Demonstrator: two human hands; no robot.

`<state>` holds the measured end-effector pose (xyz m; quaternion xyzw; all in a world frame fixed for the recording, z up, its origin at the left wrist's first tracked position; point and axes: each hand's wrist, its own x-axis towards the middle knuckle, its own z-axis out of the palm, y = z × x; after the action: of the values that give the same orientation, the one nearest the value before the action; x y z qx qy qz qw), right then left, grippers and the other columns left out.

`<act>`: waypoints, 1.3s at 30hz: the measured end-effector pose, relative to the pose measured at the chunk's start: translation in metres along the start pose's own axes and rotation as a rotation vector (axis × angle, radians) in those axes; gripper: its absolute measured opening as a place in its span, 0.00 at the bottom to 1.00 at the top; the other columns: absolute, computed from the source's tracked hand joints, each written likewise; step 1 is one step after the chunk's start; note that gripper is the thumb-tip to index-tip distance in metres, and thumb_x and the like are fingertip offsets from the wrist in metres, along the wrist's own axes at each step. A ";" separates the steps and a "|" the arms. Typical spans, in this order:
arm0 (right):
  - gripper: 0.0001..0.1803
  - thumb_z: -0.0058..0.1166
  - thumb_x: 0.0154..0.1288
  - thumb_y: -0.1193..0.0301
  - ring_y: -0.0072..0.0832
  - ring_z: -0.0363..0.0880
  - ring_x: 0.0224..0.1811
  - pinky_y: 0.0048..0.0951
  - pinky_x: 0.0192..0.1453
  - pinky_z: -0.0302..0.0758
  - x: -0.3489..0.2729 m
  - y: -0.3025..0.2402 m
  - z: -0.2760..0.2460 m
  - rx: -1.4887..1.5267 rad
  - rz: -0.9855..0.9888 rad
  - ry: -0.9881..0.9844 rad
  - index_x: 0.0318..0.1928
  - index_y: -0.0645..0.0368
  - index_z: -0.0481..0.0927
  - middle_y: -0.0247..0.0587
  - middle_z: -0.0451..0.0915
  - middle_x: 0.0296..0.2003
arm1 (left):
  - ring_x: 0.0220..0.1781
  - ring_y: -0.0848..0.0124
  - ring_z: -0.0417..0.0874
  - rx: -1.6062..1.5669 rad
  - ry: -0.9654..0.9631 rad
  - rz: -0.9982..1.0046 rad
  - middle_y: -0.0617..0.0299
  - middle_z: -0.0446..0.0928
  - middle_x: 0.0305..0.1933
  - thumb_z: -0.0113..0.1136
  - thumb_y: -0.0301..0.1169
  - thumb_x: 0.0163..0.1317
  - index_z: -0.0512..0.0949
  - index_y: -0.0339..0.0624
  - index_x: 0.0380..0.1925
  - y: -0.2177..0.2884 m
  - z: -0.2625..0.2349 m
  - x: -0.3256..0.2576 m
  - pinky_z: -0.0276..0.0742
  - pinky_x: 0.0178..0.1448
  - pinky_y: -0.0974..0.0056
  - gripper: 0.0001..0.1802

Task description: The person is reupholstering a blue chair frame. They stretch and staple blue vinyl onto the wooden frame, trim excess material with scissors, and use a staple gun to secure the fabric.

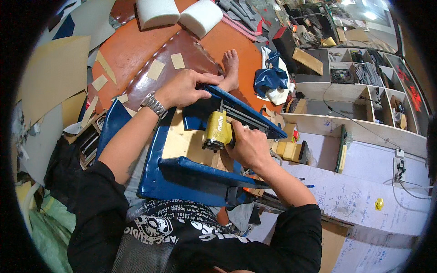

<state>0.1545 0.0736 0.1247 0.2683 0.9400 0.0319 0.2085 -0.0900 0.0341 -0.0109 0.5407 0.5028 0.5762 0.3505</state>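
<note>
A wooden frame covered in blue vinyl [150, 179] lies across my lap, its bare wood panel showing inside. My left hand [184, 90], with a metal watch on the wrist, pinches the frame's far padded edge between thumb and fingers. My right hand [251, 146] is wrapped around the handle of a yellow pneumatic staple gun [215, 131]. The gun's dark nose and magazine lie along the inner side of the far edge. Whether the nose touches the vinyl I cannot tell.
Cardboard pieces [155, 69] are scattered on a brown and orange cover [116, 50]. White foam blocks [157, 13] sit at the far side. My bare foot [231, 70] is just beyond the frame. Blue vinyl scraps [271, 81] and a compartment shelf [359, 98] are to the right.
</note>
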 end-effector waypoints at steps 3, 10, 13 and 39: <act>0.29 0.71 0.58 0.58 0.53 0.89 0.31 0.50 0.37 0.85 0.003 -0.002 0.001 0.010 -0.034 0.043 0.54 0.60 0.77 0.56 0.87 0.29 | 0.51 0.70 0.90 0.014 -0.037 -0.022 0.50 0.91 0.52 0.72 0.24 0.62 0.86 0.39 0.60 -0.001 -0.002 0.001 0.83 0.61 0.63 0.24; 0.32 0.72 0.54 0.62 0.51 0.90 0.31 0.48 0.38 0.85 0.014 -0.007 0.006 0.001 -0.019 0.051 0.58 0.59 0.76 0.54 0.87 0.31 | 0.53 0.69 0.90 -0.020 -0.148 0.014 0.49 0.90 0.56 0.66 0.25 0.69 0.82 0.45 0.67 -0.004 -0.016 0.003 0.82 0.63 0.61 0.26; 0.36 0.73 0.53 0.63 0.50 0.90 0.32 0.47 0.39 0.85 0.010 -0.010 0.004 0.007 -0.084 0.081 0.62 0.59 0.75 0.54 0.88 0.31 | 0.54 0.70 0.89 0.024 -0.191 -0.014 0.48 0.89 0.57 0.65 0.25 0.71 0.81 0.46 0.69 -0.006 -0.020 0.004 0.82 0.64 0.61 0.26; 0.15 0.57 0.64 0.71 0.47 0.91 0.30 0.46 0.39 0.86 0.014 -0.020 -0.006 -0.155 -0.091 -0.101 0.50 0.61 0.74 0.50 0.87 0.28 | 0.80 0.50 0.71 0.326 -0.035 -0.315 0.53 0.65 0.84 0.78 0.43 0.59 0.75 0.43 0.72 -0.050 0.009 -0.050 0.67 0.82 0.52 0.41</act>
<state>0.1317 0.0636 0.1216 0.2097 0.9341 0.0814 0.2772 -0.0797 0.0015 -0.0733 0.5150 0.6613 0.4159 0.3529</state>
